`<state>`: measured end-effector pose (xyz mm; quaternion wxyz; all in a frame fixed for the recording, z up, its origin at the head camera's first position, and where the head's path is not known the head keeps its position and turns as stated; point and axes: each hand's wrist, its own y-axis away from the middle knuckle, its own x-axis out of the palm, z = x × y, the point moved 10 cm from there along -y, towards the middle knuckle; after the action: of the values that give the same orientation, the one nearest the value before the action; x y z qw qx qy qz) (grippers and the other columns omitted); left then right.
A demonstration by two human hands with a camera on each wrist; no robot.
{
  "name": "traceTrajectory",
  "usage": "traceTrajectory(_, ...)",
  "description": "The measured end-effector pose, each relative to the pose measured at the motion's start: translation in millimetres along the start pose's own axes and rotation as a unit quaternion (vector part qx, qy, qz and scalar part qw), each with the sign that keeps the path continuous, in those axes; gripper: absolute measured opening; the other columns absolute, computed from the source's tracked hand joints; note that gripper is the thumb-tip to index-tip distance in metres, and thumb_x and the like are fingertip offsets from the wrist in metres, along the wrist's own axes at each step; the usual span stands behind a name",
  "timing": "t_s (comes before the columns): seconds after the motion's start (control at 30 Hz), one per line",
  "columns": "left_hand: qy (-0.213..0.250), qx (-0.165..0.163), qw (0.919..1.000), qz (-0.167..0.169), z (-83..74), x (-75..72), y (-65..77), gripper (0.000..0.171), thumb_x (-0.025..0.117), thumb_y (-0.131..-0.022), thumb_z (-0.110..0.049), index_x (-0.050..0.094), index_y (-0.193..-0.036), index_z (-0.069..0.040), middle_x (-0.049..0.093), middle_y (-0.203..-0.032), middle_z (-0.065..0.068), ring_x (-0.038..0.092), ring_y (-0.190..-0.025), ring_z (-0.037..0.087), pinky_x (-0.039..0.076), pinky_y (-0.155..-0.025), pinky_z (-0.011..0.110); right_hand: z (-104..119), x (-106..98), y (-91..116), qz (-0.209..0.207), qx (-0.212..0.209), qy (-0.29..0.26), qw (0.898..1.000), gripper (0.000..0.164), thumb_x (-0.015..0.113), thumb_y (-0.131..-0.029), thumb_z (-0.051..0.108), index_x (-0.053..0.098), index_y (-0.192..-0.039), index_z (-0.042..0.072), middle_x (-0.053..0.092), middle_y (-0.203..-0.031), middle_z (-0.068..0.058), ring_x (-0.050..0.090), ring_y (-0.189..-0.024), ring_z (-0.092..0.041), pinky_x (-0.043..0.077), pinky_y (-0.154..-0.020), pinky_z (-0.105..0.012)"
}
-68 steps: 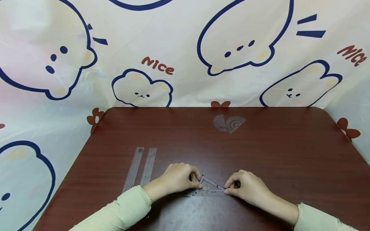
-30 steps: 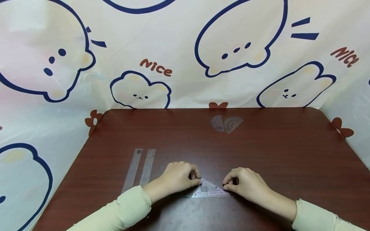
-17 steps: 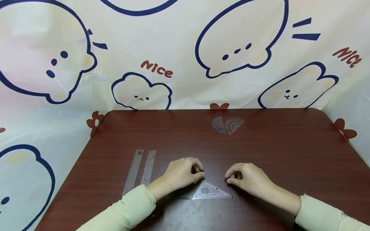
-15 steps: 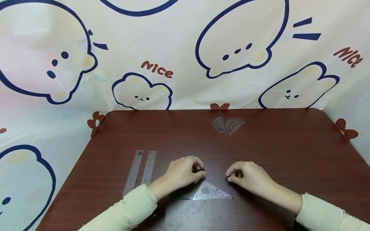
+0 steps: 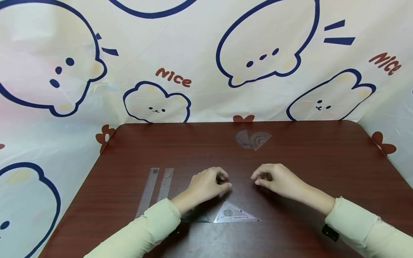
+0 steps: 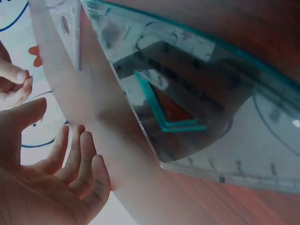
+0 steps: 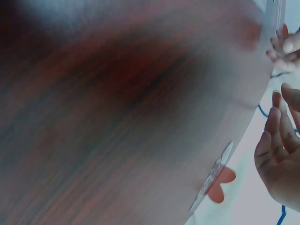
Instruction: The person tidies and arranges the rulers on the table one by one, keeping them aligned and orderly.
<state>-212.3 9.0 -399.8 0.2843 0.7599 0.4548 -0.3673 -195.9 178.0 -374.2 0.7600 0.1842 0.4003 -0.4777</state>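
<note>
A small clear set square with a cut-out lies flat on the table, just below my hands in the head view. My left hand is raised above and left of it, fingers loosely bent, holding nothing. My right hand hovers to the upper right, thumb and fingers apart, also with nothing in it. Under my left wrist lies a second, green-edged set square, mostly hidden in the head view. The left wrist view shows this green-edged set square large, beside the small set square.
Two clear straight rulers, a left ruler and a right ruler, lie side by side on the left of the brown table. Near the back edge are two clear protractors, a left protractor and a right protractor.
Both hands have let go of the small set square and risen away from it, toward the back of the table. The set square stays flat on the table.
</note>
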Motion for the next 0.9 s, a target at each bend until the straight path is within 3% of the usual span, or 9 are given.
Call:
traceTrajectory(0.3,0.037,-0.021,0.9991,-0.006,7.7,-7.5,-13.3,0.025,0.073,-0.09,-0.036,0.071,-0.109,-0.019,0.068,-0.098,-0.008,0.061,-0.081,0.008,0.047,-0.074,0.041,-13,-10,-16,-0.029,0.007,0.007,1.0,0.013,0.077,-0.086,0.006,0.076,-0.097,0.012,0.065,-0.083,0.013,0.055,-0.074,-0.007,0.048,-0.066,-0.028)
traceTrajectory(0.53,0.045,-0.035,0.9979,-0.033,9.9,-10.9,-29.8,0.036,0.072,-0.091,-0.036,0.067,-0.12,-0.016,0.068,-0.108,-0.004,0.062,-0.093,0.013,0.048,-0.081,0.044,-21,-15,-31,-0.041,0.01,0.006,0.999,0.012,0.077,-0.086,0.007,0.076,-0.098,0.01,0.068,-0.085,0.009,0.059,-0.078,-0.011,0.05,-0.071,-0.032)
traceTrajectory(0.9,0.041,-0.061,0.9958,-0.054,9.4,-13.0,-51.0,0.037,0.072,-0.091,-0.037,0.067,-0.12,-0.016,0.067,-0.113,-0.002,0.062,-0.106,0.019,0.044,-0.091,0.049,-42,-21,-46,-0.047,0.029,0.001,0.998,0.012,0.074,-0.089,0.007,0.075,-0.101,0.007,0.069,-0.089,0.003,0.061,-0.084,-0.016,0.051,-0.077,-0.039)
